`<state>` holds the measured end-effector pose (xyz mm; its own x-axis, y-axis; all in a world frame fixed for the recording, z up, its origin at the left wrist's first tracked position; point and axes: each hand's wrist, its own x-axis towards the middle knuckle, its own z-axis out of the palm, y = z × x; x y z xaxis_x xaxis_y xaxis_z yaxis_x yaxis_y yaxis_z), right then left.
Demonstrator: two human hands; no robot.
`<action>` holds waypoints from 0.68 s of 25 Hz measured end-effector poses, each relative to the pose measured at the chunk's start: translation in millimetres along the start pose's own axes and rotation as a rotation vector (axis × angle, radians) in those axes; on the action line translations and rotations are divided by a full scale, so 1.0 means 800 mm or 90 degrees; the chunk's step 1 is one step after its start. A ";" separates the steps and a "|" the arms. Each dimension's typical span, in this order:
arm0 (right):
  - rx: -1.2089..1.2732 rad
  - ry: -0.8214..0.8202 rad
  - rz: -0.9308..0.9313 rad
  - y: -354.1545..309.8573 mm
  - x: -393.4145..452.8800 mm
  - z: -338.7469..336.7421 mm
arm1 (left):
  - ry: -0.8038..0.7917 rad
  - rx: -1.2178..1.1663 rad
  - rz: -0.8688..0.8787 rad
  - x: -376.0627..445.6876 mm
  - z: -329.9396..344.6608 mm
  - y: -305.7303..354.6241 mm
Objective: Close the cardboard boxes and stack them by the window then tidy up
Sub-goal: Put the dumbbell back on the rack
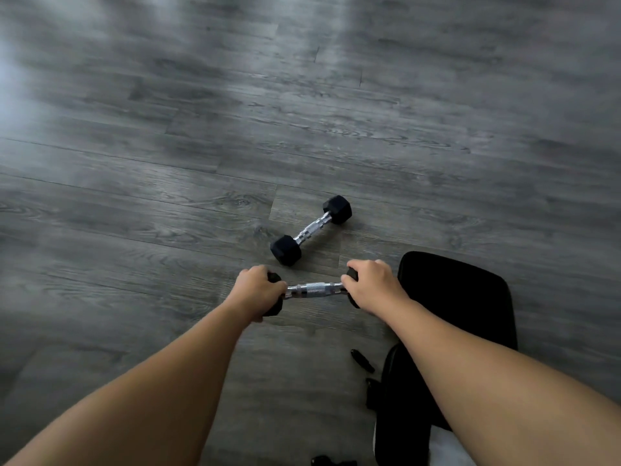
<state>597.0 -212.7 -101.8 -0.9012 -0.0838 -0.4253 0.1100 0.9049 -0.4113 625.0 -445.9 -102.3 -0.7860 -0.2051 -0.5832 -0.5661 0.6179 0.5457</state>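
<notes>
Two dumbbells are in view on the grey plank floor (pixel 168 196), and no cardboard box or window shows anywhere, so the work here looks like the tidying part of the task; whether the boxes are already closed and stacked cannot be told. The near dumbbell (pixel 316 289) is held by both hands at once: the left hand (pixel 257 290) has its fingers curled over the black hex head at one end, and the right hand (pixel 368 285) has its fingers curled over the head at the other end, leaving the knurled chrome handle bare between the two sets of knuckles. Its long axis runs straight from one hand to the other, crosswise to the forearms. Whether it is lifted clear of the floor or only gripped where it lies cannot be judged. The second dumbbell (pixel 311 230) lies untouched on the floor just beyond the fingertips, between the two hands and a little ahead; its axis runs on a diagonal, one head near the left knuckles, the other pointing away and toward the right-hand side. A black padded seat (pixel 463 304) sits just outside the right hand, partly under that forearm. My judgement: one weight is in hand, the other remains to be collected.
</notes>
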 end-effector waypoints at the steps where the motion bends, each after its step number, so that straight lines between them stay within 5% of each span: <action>1: 0.008 0.002 -0.012 -0.030 -0.016 -0.030 | 0.006 -0.013 0.001 -0.023 -0.037 0.012; 12: -0.011 0.036 -0.156 -0.477 -0.238 -0.422 | 0.209 -0.147 0.040 -0.362 -0.554 0.187; 17: -0.018 0.024 -0.229 -0.639 -0.288 -0.532 | 0.261 -0.103 0.077 -0.442 -0.732 0.225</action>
<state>570.2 -478.4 549.3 -0.8946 -0.3845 -0.2275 -0.2288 0.8316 -0.5061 656.0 -706.4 554.5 -0.8641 -0.4419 -0.2410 -0.4699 0.5364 0.7010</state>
